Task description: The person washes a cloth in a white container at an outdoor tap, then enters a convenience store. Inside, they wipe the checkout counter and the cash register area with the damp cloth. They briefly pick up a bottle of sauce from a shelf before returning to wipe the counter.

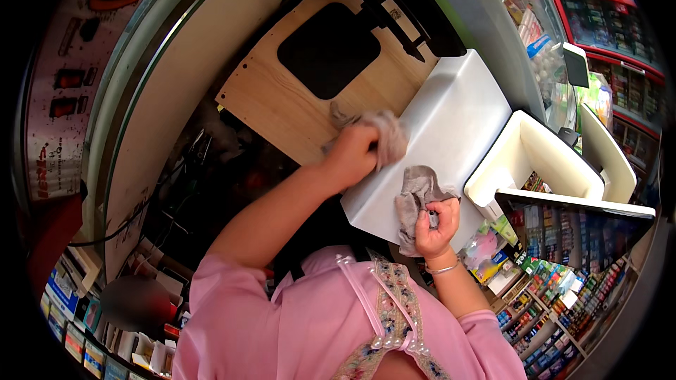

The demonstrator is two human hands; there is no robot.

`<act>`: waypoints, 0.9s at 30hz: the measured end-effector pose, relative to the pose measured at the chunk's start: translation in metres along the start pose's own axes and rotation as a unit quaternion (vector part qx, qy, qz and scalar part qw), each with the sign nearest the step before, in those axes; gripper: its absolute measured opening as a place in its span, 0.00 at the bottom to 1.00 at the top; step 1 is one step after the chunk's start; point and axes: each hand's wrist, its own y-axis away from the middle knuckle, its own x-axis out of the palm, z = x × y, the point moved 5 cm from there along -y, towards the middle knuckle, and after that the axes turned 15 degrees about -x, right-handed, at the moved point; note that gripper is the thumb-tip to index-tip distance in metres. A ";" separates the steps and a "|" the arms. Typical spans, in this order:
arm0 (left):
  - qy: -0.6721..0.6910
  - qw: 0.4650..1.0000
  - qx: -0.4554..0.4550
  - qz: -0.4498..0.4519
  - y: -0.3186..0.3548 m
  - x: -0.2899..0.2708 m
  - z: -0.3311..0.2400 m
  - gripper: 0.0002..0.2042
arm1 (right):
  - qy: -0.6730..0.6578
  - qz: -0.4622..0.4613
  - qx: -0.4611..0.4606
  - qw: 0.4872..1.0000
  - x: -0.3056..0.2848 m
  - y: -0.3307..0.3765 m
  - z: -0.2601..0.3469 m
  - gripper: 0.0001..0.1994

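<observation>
Head view: soft holds on both sides

My left hand grips a crumpled grey-beige fabric cloth over the pale wood-grain board. My right hand pinches a limp grey fabric rag over the smooth white box-shaped surface. Both look light and pliable; bunched folds should hold best.

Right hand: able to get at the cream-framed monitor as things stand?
Probably yes: the right hand is just left of the cream-framed monitor, with nothing visible blocking the way between. It holds a grey cloth, though, which would likely need putting down before a firm grip.
</observation>
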 end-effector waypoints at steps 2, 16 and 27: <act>0.044 0.999 0.010 -0.010 -0.028 0.004 -0.009 0.04 | -0.001 0.004 -0.005 1.000 0.000 0.000 0.000 0.07; 0.080 0.994 0.057 -0.041 -0.030 0.008 -0.027 0.04 | -0.008 0.004 0.001 1.000 -0.001 0.002 -0.003 0.07; 0.020 0.990 0.114 -0.077 -0.043 0.010 -0.033 0.05 | -0.014 0.001 -0.003 1.000 0.001 0.001 -0.005 0.07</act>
